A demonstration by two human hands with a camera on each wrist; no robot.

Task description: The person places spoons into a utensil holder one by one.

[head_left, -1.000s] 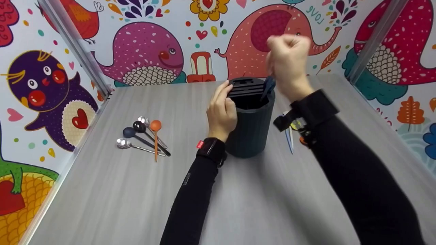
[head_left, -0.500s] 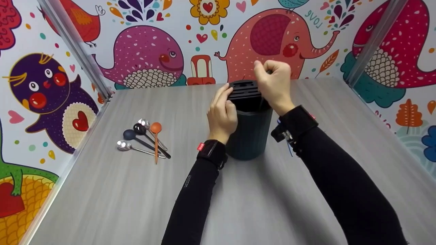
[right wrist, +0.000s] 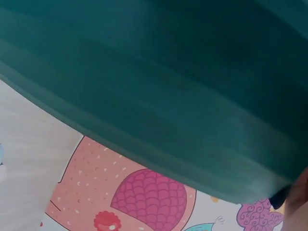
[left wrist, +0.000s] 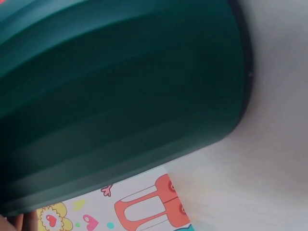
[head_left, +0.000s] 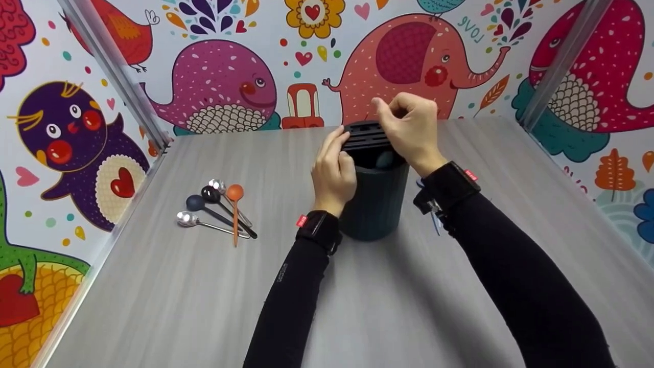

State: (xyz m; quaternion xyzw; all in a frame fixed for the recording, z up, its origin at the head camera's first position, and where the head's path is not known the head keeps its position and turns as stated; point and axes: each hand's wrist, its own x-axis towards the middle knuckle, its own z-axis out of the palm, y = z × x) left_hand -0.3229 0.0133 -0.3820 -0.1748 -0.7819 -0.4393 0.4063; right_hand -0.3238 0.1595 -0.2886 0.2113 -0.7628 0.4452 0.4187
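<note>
A dark green ribbed utensil holder (head_left: 370, 204) with a black slotted top stands upright on the table. My left hand (head_left: 333, 176) rests on its left side, fingers lying along the wall and fingertips at the top rim. Over the right side of the rim is my right hand (head_left: 413, 128), its thumb raised and fingers loosely bent, with a gap between them. Below it, the rounded blue-grey end of a utensil (head_left: 384, 159) shows inside the opening; the remainder is hidden. In both wrist views the holder's wall (left wrist: 120, 96) fills most of the picture.
Several spoons lie fanned together at the left: an orange spoon (head_left: 235, 193), a dark blue spoon (head_left: 195, 203), a black one and silver ones. Partly hidden behind my right wrist is a slim blue-and-white item (head_left: 437, 225). Printed wall panels (head_left: 306, 56) enclose the grey table (head_left: 204, 306).
My right hand came down from above the holder to its rim with a dark blue utensil, which now sits lower inside; the fingers have loosened. My left hand stays in place.
</note>
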